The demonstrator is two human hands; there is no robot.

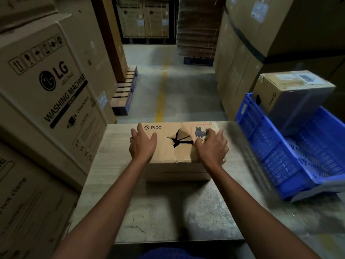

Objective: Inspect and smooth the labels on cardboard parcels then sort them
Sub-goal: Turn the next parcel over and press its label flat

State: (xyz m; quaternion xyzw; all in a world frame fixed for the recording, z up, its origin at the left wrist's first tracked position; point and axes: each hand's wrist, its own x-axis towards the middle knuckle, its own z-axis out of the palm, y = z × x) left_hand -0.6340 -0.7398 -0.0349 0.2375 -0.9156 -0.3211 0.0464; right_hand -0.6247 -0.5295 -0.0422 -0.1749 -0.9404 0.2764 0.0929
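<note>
Left hand (142, 144) spread flat, steadying torn brown cardboard PICO parcel (164, 156); right hand (211, 146) flat, pressing red-bordered label (197, 130) at 2 o'clock, presumably smoothing.

Worn pale table (168, 208); a torn PICO parcel (166, 156) sits flat near its far edge; a blue crate (276, 152) tilts at the right edge, its footing blurred.

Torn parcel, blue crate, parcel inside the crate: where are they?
Torn parcel (165, 154): head view, top face beside the tear.
Blue crate (261, 135): head view, left side wall.
Parcel inside the crate (291, 83): head view, its top.
</note>
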